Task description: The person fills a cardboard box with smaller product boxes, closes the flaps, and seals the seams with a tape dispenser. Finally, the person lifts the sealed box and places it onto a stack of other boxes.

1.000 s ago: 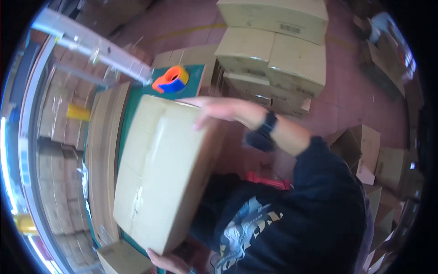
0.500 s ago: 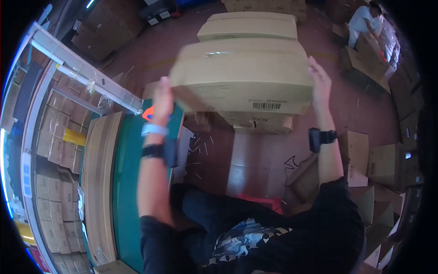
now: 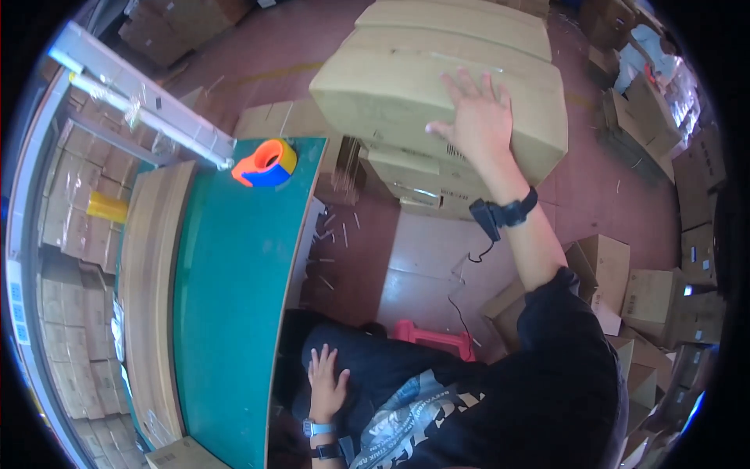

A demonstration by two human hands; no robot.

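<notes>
My right hand (image 3: 478,119) lies with spread fingers on the front edge of a closed brown carton (image 3: 391,86). That carton rests on top of other cartons (image 3: 406,168), with another long carton (image 3: 457,23) right behind it. Down by my dark clothing, my left hand (image 3: 326,383) rests on my thigh, fingers apart and holding nothing. To its left is a green-topped workbench (image 3: 226,289). An orange and blue tape dispenser (image 3: 269,166) with a yellow roll lies at the bench's far end.
A long brown board-like stack (image 3: 152,305) lines the bench's left side, beneath a metal frame (image 3: 148,98). Open cartons (image 3: 601,270) crowd the right. A pink plastic stool (image 3: 430,338) stands before me. A co-worker (image 3: 644,59) bends over boxes at the far right.
The carton that was between my two hands now sits on the stack. My left hand has come back to my thigh. My right hand has moved from the carton's side onto its top edge.
</notes>
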